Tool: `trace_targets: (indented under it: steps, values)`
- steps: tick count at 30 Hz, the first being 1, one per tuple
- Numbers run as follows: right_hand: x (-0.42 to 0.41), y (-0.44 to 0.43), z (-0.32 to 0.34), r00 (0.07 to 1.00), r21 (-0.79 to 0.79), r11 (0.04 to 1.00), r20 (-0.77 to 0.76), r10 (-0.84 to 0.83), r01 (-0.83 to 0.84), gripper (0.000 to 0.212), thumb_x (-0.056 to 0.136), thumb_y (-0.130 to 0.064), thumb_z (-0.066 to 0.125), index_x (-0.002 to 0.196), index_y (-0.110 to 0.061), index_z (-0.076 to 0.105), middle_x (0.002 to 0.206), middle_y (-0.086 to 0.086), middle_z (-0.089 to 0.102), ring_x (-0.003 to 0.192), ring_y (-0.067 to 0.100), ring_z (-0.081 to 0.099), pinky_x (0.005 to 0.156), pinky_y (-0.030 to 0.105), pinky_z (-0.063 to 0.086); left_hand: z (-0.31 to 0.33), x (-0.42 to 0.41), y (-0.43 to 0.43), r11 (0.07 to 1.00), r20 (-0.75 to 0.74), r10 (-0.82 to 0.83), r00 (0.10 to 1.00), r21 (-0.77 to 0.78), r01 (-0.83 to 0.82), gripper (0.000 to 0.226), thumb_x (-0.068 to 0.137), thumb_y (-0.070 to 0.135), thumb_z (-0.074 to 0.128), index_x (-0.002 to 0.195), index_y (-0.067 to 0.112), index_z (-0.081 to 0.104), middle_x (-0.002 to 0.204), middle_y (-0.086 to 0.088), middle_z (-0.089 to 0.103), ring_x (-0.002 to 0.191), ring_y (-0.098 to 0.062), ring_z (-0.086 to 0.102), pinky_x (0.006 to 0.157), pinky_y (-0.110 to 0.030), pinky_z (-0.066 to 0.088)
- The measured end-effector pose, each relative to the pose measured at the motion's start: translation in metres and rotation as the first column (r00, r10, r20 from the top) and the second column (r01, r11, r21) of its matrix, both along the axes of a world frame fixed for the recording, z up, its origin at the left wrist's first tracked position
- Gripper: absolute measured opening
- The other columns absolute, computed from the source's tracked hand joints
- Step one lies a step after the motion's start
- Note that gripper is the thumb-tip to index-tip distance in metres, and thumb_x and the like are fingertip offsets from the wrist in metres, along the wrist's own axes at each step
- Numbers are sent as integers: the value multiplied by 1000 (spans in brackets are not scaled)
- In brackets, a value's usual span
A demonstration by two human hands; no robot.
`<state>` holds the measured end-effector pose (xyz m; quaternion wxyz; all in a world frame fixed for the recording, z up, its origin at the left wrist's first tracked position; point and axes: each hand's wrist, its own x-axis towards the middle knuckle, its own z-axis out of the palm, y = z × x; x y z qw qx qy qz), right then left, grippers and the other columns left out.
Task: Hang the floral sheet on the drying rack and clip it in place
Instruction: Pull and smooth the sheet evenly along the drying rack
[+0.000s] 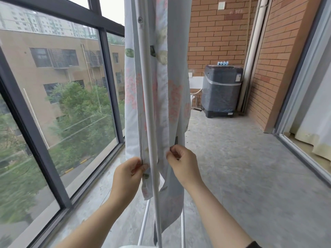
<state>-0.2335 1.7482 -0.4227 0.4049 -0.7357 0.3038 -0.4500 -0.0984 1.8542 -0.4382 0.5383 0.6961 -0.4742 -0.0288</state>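
On an enclosed balcony, a person straightens the floral sheet (161, 83), which hangs from beyond the top edge down through the centre of the frame, draped on both sides of the drying rack's white pole (150, 108). At left, a large window (59, 97) looks out on trees and apartment blocks. Just left of the pole, low in the centre of the frame, the left hand (128, 173) pinches one hanging edge of the sheet between thumb and fingers, clamped on the cloth. Just right of the pole and slightly higher, the right hand (182, 161) is closed in the same way on the other hanging edge. The step in hand appears to be evening out the two sides before clipping. Doing it well likely means keeping both pinches firm, drawing the edges down and slightly outward together so the folds flatten, and matching the hem heights so the weight balances across the rail. A one-sided tug could drag the cloth off the rack. No clip is visible near the hands. At upper right, a wrapped washing machine (222, 90) stands against the brick wall (215, 33).
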Motion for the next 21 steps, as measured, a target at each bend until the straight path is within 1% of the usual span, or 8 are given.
trace_targets:
  steps: [2, 6, 9, 11, 13, 16, 19, 21]
  values:
    - [-7, 4, -5, 998, 48, 999, 61, -20, 17, 25, 93, -15, 54, 69, -11, 50, 49, -11, 42, 48, 4, 35, 50, 19, 31, -2, 1, 2, 1000, -33, -13, 999, 12, 14, 19, 85, -1, 64, 67, 5, 60, 62, -2, 65, 60, -10, 65, 61, -33, 53]
    - [-22, 20, -13, 986, 59, 998, 162, -43, 34, 6, 91, -13, 58, 86, -17, 58, 54, -8, 44, 50, 8, 40, 51, 23, 36, -6, 2, 9, 1000, -33, 3, 999, 24, -2, 30, 82, -5, 65, 64, 18, 62, 64, 4, 67, 66, -12, 69, 66, -36, 57]
    - [-31, 31, -15, 992, 47, 999, 129, 15, -21, 22, 86, -10, 65, 97, -28, 62, 59, -4, 52, 55, 7, 47, 55, 17, 43, -10, 7, 11, 1000, -29, 12, 999, 23, -11, 25, 82, -4, 66, 66, 15, 64, 65, 7, 68, 65, -8, 68, 66, -33, 57]
    - [-32, 36, -16, 999, -20, 1000, 50, -20, 21, 27, 83, -6, 63, 82, -33, 61, 60, -1, 51, 54, 5, 44, 54, 15, 41, -13, 11, 15, 1000, -43, 12, 999, 22, -11, 24, 82, -3, 66, 66, 15, 64, 66, 7, 68, 64, -6, 67, 65, -28, 56]
    - [-28, 37, -18, 992, -68, 990, -25, -124, 122, 36, 80, -5, 63, 65, -35, 51, 59, -9, 46, 52, 4, 43, 52, 13, 37, -20, 10, 21, 999, -26, 28, 999, 25, -27, 27, 82, -3, 67, 62, 13, 60, 62, 11, 65, 59, -1, 62, 56, -13, 46]
    - [-25, 38, -21, 977, -38, 978, -50, -207, 205, 38, 81, -8, 61, 55, -27, 42, 61, -9, 44, 51, 5, 42, 52, 15, 34, -35, 4, 33, 997, -17, 45, 999, 62, -44, 35, 82, -3, 66, 56, 16, 52, 56, 15, 58, 55, -2, 53, 50, -11, 36]
    - [-24, 46, -21, 966, 110, 970, 119, -229, 216, 18, 86, -4, 51, 68, -8, 48, 55, -7, 43, 48, 9, 36, 48, 23, 33, -53, 6, 43, 994, -38, 61, 997, 91, -57, 32, 82, -2, 65, 58, 15, 54, 58, 10, 61, 57, -7, 55, 50, -13, 37]
    - [-27, 59, -16, 918, 102, 950, 244, -312, 295, 14, 85, -5, 47, 71, -9, 47, 51, -12, 43, 45, 6, 34, 44, 17, 31, -62, 9, 49, 993, -41, 65, 997, 102, -61, 29, 82, -1, 66, 59, 13, 55, 59, 5, 61, 59, -12, 58, 51, -18, 39]
